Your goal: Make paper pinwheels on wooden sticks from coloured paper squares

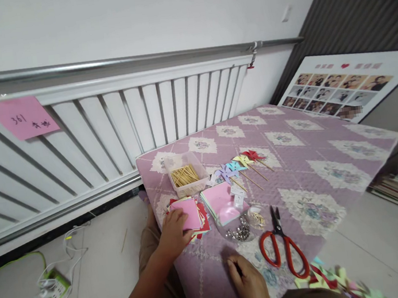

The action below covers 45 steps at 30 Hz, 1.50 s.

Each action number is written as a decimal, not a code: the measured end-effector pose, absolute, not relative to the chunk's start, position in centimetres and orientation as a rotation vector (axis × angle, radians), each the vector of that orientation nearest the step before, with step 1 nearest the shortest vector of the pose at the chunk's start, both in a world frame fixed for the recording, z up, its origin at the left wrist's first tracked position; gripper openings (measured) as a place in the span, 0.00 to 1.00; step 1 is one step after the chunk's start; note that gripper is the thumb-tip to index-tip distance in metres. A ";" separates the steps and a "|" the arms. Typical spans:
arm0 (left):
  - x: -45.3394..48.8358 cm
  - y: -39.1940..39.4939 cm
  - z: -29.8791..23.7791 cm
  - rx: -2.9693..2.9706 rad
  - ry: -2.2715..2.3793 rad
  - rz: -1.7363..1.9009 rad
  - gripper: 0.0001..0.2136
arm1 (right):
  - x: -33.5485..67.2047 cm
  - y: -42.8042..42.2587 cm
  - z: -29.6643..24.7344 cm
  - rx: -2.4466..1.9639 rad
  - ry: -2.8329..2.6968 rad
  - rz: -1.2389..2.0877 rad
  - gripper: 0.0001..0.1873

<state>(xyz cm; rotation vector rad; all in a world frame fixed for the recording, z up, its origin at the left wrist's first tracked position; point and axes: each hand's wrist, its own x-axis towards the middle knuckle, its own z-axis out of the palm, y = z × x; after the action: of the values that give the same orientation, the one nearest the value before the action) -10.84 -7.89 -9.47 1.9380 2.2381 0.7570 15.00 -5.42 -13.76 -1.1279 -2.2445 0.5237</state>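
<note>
My left hand [175, 231] lies on a stack of coloured paper squares [192, 212], pink sheet on top, fingers curled over its near edge. My right hand [247, 281] rests on the purple quilted table cover [294, 156] near the front edge, fingers pinched together on something small and dark that I cannot make out. Red-handled scissors [282, 245] lie just right of my right hand. A clear bag of small metal pieces [241, 228] sits between the hands.
A clear box of wooden sticks [185, 175] stands behind the stack. Several paper pinwheels [239, 164] on sticks lie mid-table. Another pink paper pile [219, 199]. Paper scraps [331, 280] at the right front. White radiator [109, 126] left; framed photo board [343, 85] back right; power strip [56, 287] on floor.
</note>
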 end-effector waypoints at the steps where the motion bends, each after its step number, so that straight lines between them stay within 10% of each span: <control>1: -10.9 -7.9 -9.6 1.933 2.234 0.763 0.21 | 15.0 -5.4 -13.8 -1.126 -2.246 0.519 0.16; 45: -12.3 -7.4 -10.1 1.910 2.090 0.974 0.10 | 14.9 -5.5 -13.6 -1.145 -2.253 0.507 0.17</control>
<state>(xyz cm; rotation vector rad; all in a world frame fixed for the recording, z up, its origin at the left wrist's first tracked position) -12.27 -7.44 -10.11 1.9102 2.0895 0.9744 14.87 -5.49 -13.59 -1.1450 -2.2532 0.5068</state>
